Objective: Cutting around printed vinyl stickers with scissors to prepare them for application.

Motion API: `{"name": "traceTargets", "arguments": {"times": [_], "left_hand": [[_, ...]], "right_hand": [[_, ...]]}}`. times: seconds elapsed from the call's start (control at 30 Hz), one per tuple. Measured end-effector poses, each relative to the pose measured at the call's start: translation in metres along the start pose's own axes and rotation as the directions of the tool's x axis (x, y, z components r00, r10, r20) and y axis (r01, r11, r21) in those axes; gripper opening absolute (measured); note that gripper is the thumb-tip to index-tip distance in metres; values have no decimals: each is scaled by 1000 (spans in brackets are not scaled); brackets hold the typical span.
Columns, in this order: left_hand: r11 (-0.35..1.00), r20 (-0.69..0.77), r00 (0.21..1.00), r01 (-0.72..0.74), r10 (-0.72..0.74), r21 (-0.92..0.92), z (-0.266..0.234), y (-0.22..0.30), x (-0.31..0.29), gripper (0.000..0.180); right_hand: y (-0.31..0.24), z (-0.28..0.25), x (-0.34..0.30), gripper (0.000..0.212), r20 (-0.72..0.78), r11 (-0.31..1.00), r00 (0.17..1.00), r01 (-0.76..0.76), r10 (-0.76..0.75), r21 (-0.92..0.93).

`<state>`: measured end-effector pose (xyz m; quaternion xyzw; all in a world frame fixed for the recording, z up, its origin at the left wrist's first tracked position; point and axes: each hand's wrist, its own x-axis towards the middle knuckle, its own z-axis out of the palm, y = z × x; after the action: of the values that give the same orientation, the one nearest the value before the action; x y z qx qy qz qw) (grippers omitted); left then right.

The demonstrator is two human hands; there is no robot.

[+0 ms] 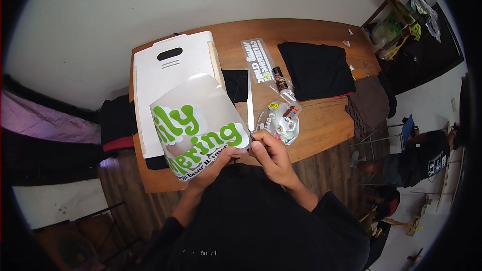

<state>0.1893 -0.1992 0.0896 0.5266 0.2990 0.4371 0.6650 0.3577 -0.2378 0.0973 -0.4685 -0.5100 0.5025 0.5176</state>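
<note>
A clear transfer film sheet (201,100) with large green lettering and smaller black print is held up in front of me. My left hand (223,161) grips its lower right edge, thumb on top. My right hand (269,154) is closed in a pinch at the film's right corner, close to the left thumb. Something small and dark shows at its fingertips, too little to name. Behind the film lies a white board (150,70) with a dark handle slot. A long, pale, narrow strip (250,105) stands out just beyond my right hand.
On the wooden table (321,120) lie a folded black cloth (316,70), films with white lettering (257,60) and colored stickers (283,123), and a dark tube (280,80). Brown cloth (370,105) hangs over the right edge. Another person (416,158) is at the far right.
</note>
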Motion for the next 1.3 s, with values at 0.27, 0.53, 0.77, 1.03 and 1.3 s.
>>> {"name": "traceTargets", "arguments": {"times": [0.27,0.53,0.77,1.03,1.3], "left_hand": [[998,-41,998,58,-57,12,-2,-2,-3,16],[999,-41,998,41,-41,-1,-1,1,-2,16],[998,-23,998,59,-59,-5,0,2,-2,16],[1000,16,1000,21,-22,5,-1,3,-2,16],[999,18,1000,5,-4,-36,-1,2,1,16]], "right_hand": [[1,1,-1,13,-4,1000,1000,4,-4,-16],[-2,1,-1,14,33,999,999,-17,18,-27],[-5,4,0,14,-21,999,999,-33,34,32],[-6,3,-1,15,0,1000,1000,-10,10,23],[-8,2,1,15,-13,1000,1000,-13,14,8]]}}
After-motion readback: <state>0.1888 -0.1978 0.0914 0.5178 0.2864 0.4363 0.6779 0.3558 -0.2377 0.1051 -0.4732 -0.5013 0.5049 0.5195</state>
